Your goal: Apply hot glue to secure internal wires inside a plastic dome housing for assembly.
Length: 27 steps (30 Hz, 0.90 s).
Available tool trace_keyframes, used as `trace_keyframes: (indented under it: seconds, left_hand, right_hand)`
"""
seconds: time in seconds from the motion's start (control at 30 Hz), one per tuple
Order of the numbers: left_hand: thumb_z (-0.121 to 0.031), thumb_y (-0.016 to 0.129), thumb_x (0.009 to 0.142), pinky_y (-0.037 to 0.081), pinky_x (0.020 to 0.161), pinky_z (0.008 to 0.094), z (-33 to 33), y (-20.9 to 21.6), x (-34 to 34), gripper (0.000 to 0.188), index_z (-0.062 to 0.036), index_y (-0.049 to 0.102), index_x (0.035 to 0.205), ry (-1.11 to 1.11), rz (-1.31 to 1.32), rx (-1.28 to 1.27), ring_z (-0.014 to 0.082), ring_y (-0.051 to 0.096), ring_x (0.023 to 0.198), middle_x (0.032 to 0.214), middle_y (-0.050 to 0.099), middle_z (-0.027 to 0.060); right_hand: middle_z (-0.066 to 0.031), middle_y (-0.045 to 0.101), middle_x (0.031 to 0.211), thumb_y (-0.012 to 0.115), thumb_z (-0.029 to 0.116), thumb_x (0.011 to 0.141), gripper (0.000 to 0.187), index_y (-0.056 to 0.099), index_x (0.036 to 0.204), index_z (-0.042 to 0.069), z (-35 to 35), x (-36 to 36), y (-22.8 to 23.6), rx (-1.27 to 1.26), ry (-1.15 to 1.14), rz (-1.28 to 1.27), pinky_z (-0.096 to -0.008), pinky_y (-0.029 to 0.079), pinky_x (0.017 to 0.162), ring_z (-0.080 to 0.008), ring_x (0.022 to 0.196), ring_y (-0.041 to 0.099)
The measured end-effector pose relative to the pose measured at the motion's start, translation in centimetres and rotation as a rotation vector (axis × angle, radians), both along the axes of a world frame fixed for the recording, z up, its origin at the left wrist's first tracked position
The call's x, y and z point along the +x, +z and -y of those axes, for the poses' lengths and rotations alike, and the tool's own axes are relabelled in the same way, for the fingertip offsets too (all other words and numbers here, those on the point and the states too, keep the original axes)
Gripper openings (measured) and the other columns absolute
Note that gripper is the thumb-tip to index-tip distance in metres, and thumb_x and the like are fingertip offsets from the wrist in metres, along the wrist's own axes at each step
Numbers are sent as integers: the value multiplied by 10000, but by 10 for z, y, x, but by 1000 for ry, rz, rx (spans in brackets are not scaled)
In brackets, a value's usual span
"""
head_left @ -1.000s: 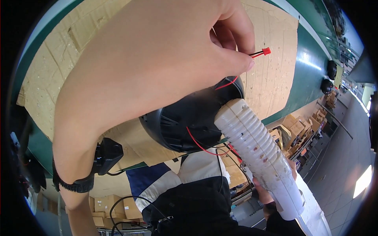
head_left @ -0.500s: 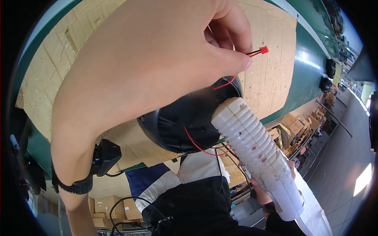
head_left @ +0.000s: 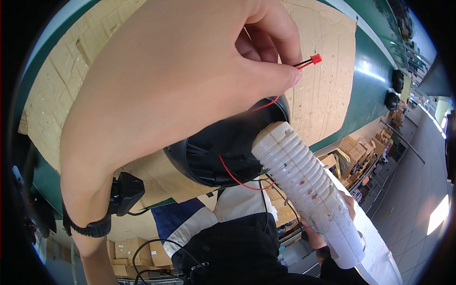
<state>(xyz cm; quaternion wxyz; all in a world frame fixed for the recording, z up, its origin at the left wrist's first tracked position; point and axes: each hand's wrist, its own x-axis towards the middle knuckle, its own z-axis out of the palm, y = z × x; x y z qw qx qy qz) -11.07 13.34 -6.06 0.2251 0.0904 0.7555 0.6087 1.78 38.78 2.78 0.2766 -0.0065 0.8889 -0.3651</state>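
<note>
My left hand (head_left: 266, 52) is closed in a pinch on a thin red and black wire pair, close behind its small red connector (head_left: 316, 59). Beneath that hand and forearm lies a round black plastic housing (head_left: 223, 152), partly covered by them. A red wire (head_left: 237, 183) loops out of its near side. At the right, my right hand (head_left: 313, 232) grips a white ribbed tool that looks like a glue gun (head_left: 308, 190), stained and smeared along its body. The tool's upper end overlaps the housing in view; whether they touch I cannot tell. Most right fingers are hidden behind it.
A worn cardboard sheet (head_left: 327, 85) covers part of the green table (head_left: 370, 71). Two black round parts (head_left: 392, 100) stand at its far right. A black device (head_left: 128, 190) is strapped to my left forearm. Cardboard boxes (head_left: 351, 152) fill shelves beyond, and cables hang by my lap.
The left hand with the connector has shifted very slightly left. The white tool and the housing also sit a little further left and lower in view. Both grips are unchanged.
</note>
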Motion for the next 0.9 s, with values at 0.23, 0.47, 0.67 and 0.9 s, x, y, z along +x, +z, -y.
trace_keyframes:
  seconds: [0.23, 0.47, 0.67, 0.9]
  left_hand:
    - [-13, 739, 844, 424, 569, 189, 17, -12, 21, 93, -3, 738, 936, 34, -130, 23, 55, 591, 663, 790, 671, 31]
    - [48, 710, 795, 433, 580, 226, 40, 10, 25, 131, -11, 716, 912, -60, -199, -81, 99, 604, 666, 828, 673, 68]
    - [34, 771, 724, 449, 556, 257, 43, 9, 47, 181, -40, 741, 887, -90, -285, -17, 136, 610, 657, 822, 658, 54]
    - [-37, 833, 602, 437, 487, 266, 44, 24, 69, 264, -70, 785, 859, -113, -445, -71, 159, 587, 606, 779, 616, 31]
  right_hand:
    - [-149, 726, 853, 809, 160, 737, 251, 669, 878, 7, 2, -1, 1, -4, -5, 21, -363, 593, 688, -280, 802, 746]
    - [-149, 725, 849, 808, 161, 736, 249, 669, 875, 6, 3, -1, 2, -30, -5, 45, -362, 592, 683, -279, 797, 745]
    - [-149, 725, 844, 806, 162, 736, 248, 670, 872, 6, 5, -4, 8, -14, -14, 50, -361, 591, 678, -279, 792, 745]
    - [-148, 724, 839, 805, 162, 735, 246, 670, 868, 5, 12, -7, 8, -48, -6, 61, -360, 590, 673, -279, 786, 745]
